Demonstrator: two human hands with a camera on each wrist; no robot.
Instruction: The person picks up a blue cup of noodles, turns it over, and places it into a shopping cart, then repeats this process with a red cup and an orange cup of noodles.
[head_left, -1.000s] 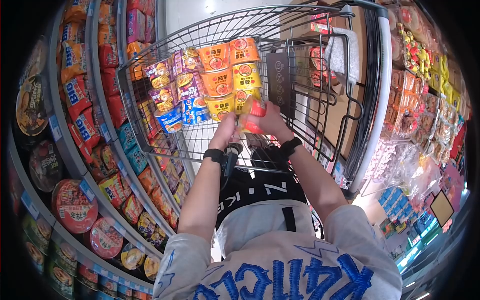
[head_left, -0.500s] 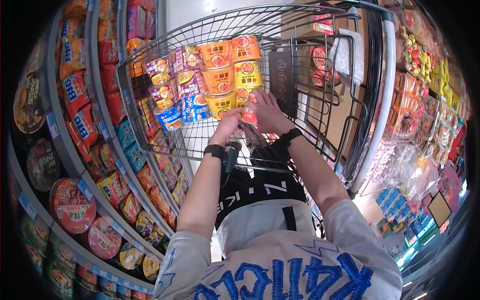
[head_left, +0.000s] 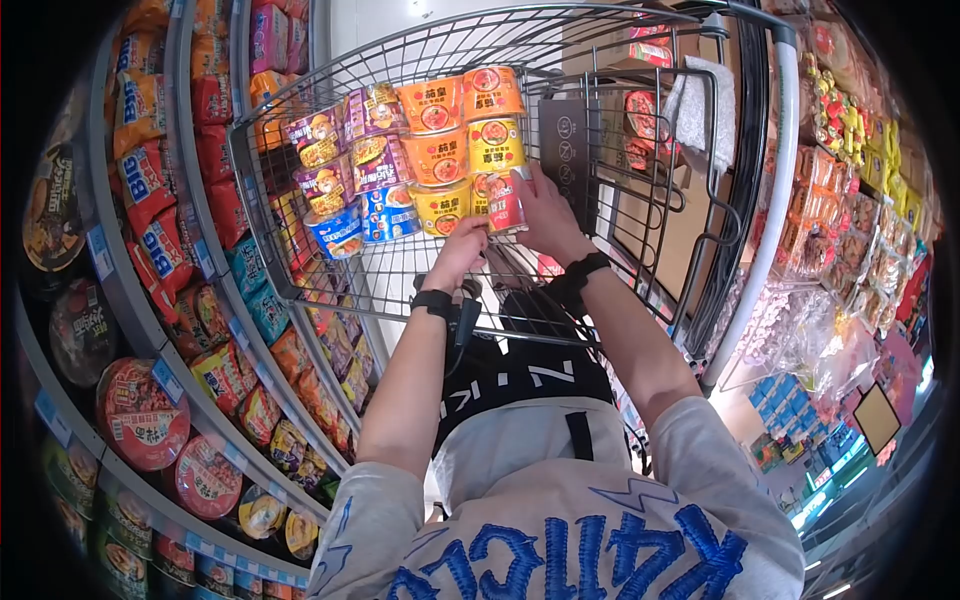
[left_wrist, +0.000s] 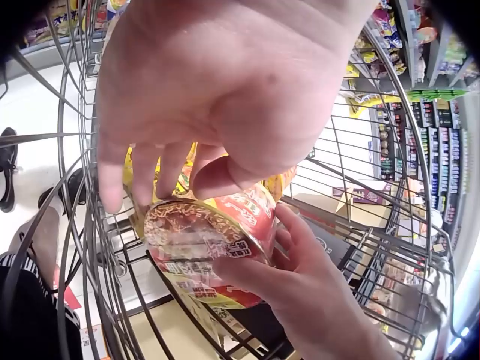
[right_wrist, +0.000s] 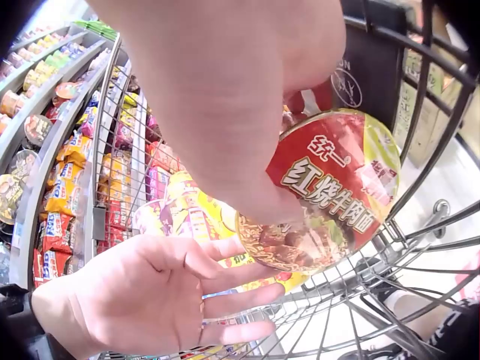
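Two hands meet at one red noodle cup (head_left: pixel 507 203) inside the wire cart (head_left: pixel 258 215). The right hand (head_left: pixel 552 212) grasps it, thumb across the lid and fingers along the side, while the left hand (head_left: pixel 462 252) has its fingers loosely straightened, close by the cup's edge. Half a second ago the red cup sat nearer the person and was largely covered by the right hand, whose fingers were stretched out above it; now it shows more fully and has shifted farther in, overlapping the yellow cup (head_left: pixel 483 187) at the near right of the group. The left hand has barely moved. Purple cups (head_left: pixel 325 187), orange cups (head_left: pixel 436 158) and blue cups (head_left: pixel 388 213) keep their earlier places, and a dark panel (head_left: pixel 563 160) stands just right of them. Whether the red cup rests on the basket's floor cannot be told.
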